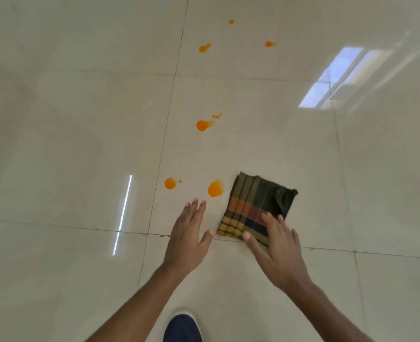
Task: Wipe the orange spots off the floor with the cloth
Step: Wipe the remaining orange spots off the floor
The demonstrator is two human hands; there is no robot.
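In the head view I see the folded checked cloth (255, 206) lying flat on the floor (80, 144), with its near corner at a tile joint. The right hand (275, 248) is over that near corner, fingers straight and a little apart; I cannot tell if they press. The left hand (186, 238) is just left of the cloth, fingers straight and together, thumb out, holding nothing. The nearest orange spot (215, 188) is just beside the cloth's left edge. The other orange spots (202, 125) lie farther along the same tile.
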